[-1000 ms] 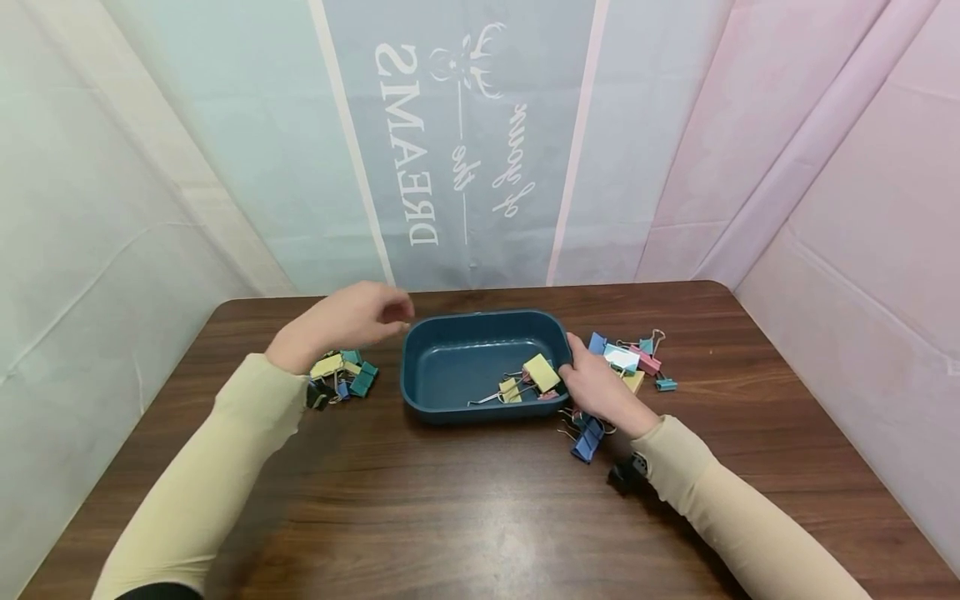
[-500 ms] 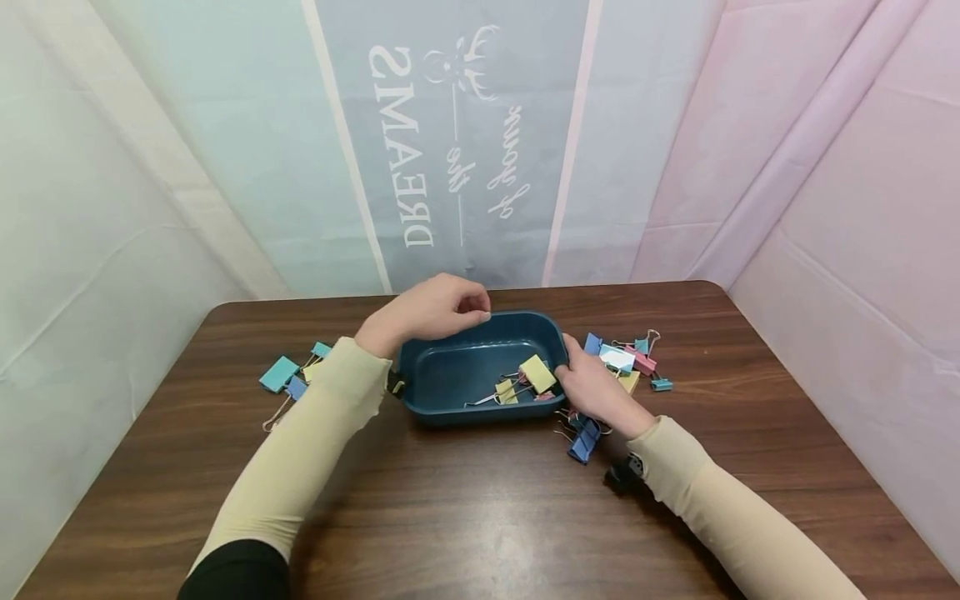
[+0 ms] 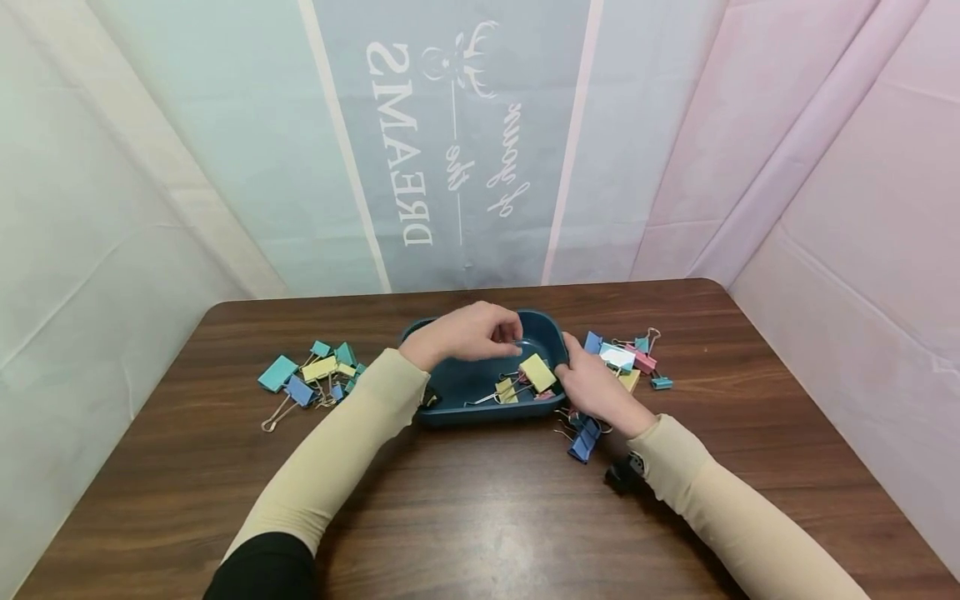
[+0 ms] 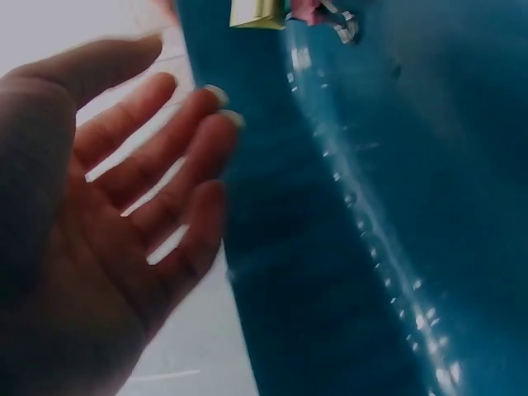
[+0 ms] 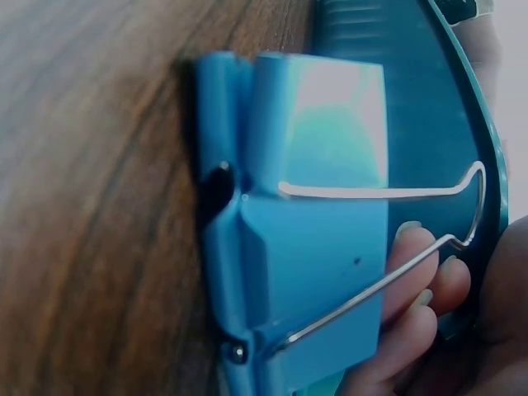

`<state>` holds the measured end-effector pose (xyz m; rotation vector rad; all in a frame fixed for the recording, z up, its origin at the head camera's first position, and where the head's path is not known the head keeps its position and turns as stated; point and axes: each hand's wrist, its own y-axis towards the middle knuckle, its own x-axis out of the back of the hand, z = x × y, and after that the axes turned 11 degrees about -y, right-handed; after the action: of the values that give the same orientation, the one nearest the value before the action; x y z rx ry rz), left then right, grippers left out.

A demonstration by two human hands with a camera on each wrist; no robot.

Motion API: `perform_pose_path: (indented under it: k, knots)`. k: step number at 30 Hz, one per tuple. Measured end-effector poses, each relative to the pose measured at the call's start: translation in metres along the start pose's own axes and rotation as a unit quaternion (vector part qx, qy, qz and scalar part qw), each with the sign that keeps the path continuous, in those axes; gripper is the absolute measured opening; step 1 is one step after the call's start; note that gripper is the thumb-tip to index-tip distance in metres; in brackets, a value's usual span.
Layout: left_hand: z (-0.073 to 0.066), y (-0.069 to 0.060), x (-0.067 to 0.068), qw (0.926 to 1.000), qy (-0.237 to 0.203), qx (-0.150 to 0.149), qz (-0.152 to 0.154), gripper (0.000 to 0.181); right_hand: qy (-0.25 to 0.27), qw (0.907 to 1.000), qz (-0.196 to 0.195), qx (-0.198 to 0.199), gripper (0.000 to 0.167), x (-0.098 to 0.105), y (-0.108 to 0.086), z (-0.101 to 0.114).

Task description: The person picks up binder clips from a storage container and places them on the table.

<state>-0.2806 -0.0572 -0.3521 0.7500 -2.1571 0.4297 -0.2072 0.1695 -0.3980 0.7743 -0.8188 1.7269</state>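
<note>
A dark teal plastic bin (image 3: 480, 416) stands mid-table, with a yellow binder clip (image 3: 537, 373) and a few smaller yellow and pink ones in its right end. Over the bin hovers my left hand (image 3: 472, 333); the left wrist view shows its fingers loosely bent, thumb apart, nothing between them. My right hand (image 3: 596, 385) grips the bin's right rim, thumb on the near side and fingertips (image 5: 412, 264) against the outer wall. Close to those fingers, a blue binder clip (image 5: 322, 223) fills the right wrist view. My left forearm covers the bin's left front corner.
Left of the bin lies a pile of binder clips, with a teal clip (image 3: 278, 373) and a yellow clip (image 3: 319, 368) among them. More clips lie around my right hand, including a pink clip (image 3: 642, 360) and a dark blue clip (image 3: 584, 442). A printed curtain (image 3: 465, 142) hangs behind the table.
My left hand has travelled right, from beside the left clip pile to over the bin, and come lower, uncovering that pile. My right hand keeps its grip on the rim.
</note>
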Motion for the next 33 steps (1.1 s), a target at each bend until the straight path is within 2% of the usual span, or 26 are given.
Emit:
perform_pose_path:
  k: [6, 14, 18, 23, 29, 33]
  knots:
    - [-0.004, 0.012, -0.014, 0.9978, 0.009, 0.013, 0.064, 0.045, 0.004, 1.0000, 0.006, 0.003, 0.056, 0.001, 0.000, -0.001]
    - [-0.011, 0.027, -0.027, 0.9939, 0.021, 0.004, 0.108, 0.038, -0.001, 0.9999, 0.006, 0.009, 0.055, 0.003, 0.000, -0.001]
    - [-0.012, 0.031, -0.028, 0.9944, 0.019, 0.002, 0.104, 0.033, -0.005, 0.9999, 0.002, 0.011, 0.055, 0.004, 0.000, 0.001]
    - [-0.009, 0.029, -0.028, 0.9955, -0.009, 0.004, 0.094, 0.027, -0.004, 1.0000, 0.002, 0.007, 0.055, 0.002, 0.001, -0.001]
    - [0.002, 0.028, -0.028, 0.9918, -0.100, 0.012, 0.078, 0.022, -0.001, 1.0000, 0.003, 0.004, 0.056, 0.000, 0.002, -0.001]
    - [0.005, 0.026, -0.027, 0.9874, -0.143, 0.000, 0.068, 0.018, -0.004, 1.0000, -0.001, 0.006, 0.057, -0.002, 0.002, -0.001]
